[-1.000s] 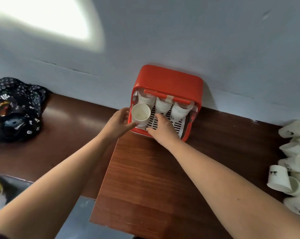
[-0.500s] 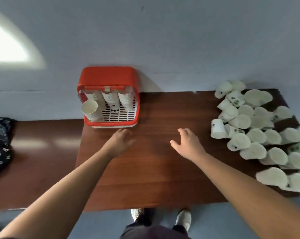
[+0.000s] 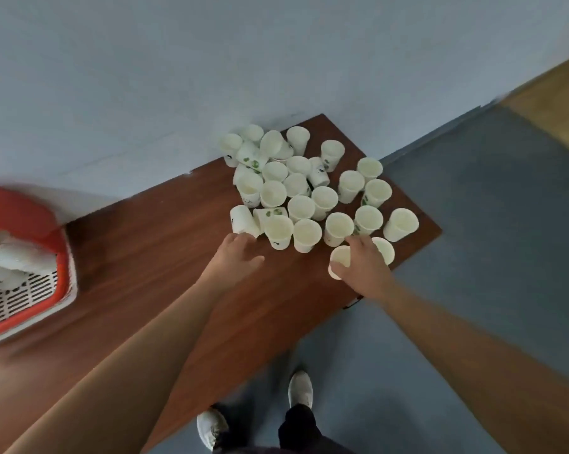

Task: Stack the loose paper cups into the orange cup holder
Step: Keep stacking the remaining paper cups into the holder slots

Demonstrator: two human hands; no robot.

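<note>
Several loose white paper cups (image 3: 304, 198), some with green prints, lie and stand in a heap at the right end of the brown table (image 3: 165, 257). My right hand (image 3: 363, 265) closes around one paper cup (image 3: 339, 259) at the heap's near edge. My left hand (image 3: 235, 257) hovers with fingers apart, its fingertips touching a cup lying on its side (image 3: 242, 219). The orange cup holder (image 3: 24, 224) sits blurred at the far left with stacked cups (image 3: 5, 260) inside over a white grid.
A pale wall runs behind the table. The table's right end drops off to grey floor (image 3: 473, 224). My two shoes (image 3: 301, 388) stand on the floor below the table's near edge.
The view has swung right, away from the holder. Both hands have moved right to the cup heap; the right hand has closed on a cup and the left has reached a lying cup.
</note>
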